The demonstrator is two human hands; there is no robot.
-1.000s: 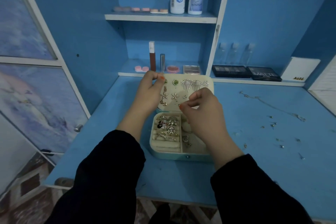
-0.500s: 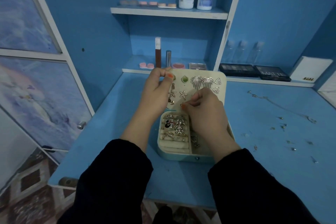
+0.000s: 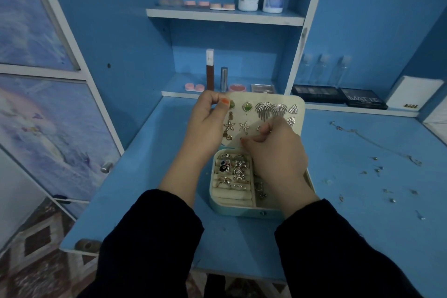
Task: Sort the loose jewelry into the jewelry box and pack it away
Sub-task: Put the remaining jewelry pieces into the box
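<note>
Head view: left hand pinches lid; right hand perhaps pinches something.

The jewelry box sits open on the blue tabletop. The left grip pinches the top left corner of the lid, which stands up and is full of earrings. The right grip pinches a tiny piece against the lid. Rings fill the box's left part. A chain and little bits lie to the right.
</note>
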